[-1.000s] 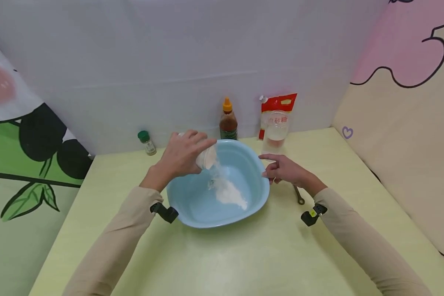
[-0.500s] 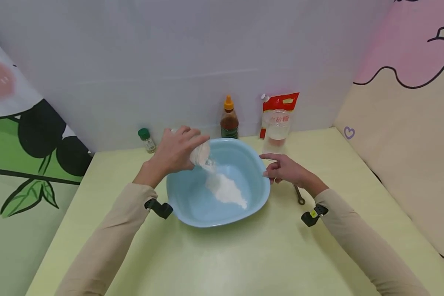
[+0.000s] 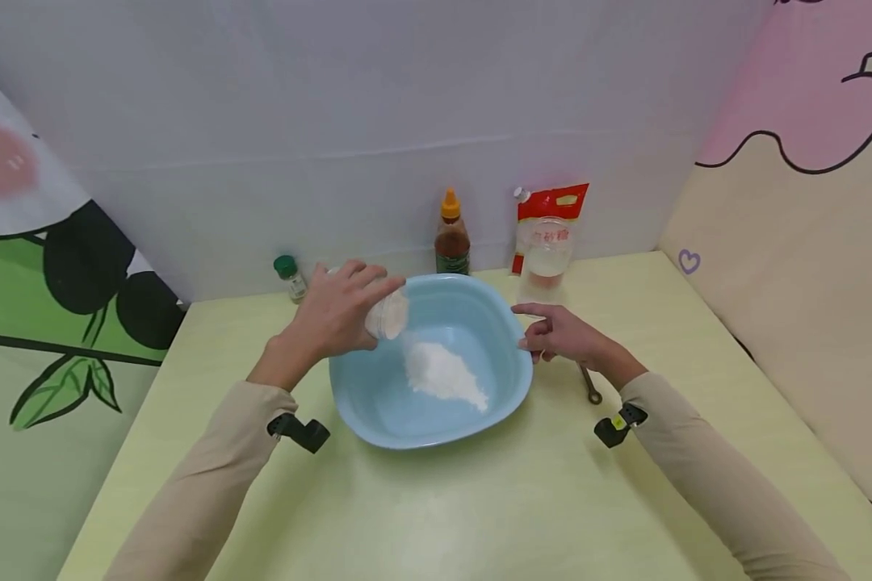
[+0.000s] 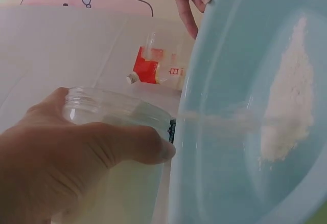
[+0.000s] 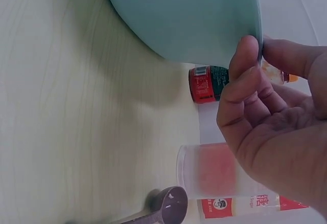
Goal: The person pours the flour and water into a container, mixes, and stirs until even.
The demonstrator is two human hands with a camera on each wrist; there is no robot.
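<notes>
In the head view my left hand (image 3: 337,311) grips a clear jar (image 3: 388,315) on its side above the left part of a light blue basin (image 3: 366,415). A heap of white powder (image 3: 443,373) lies on the basin's floor. The left wrist view shows the thumb along the jar (image 4: 112,104) and a faint blur of powder between jar and heap. My right hand (image 3: 563,332) is at the basin's right rim. Seen from the right wrist, its thumb and fingers pinch that rim (image 5: 259,24). The jar's far side is hidden by the left hand.
Along the back stand a green-capped shaker (image 3: 291,278), an orange-capped sauce bottle (image 3: 451,238), a red and white sugar pouch (image 3: 552,200) and a clear plastic cup (image 3: 547,262) before it. A dark measuring spoon (image 5: 173,206) lies right of the basin, partly under the right arm.
My left hand has moved left with the jar. The stream of powder has thinned to a faint haze, and the heap is broader toward the left. The right hand stays on the rim.
</notes>
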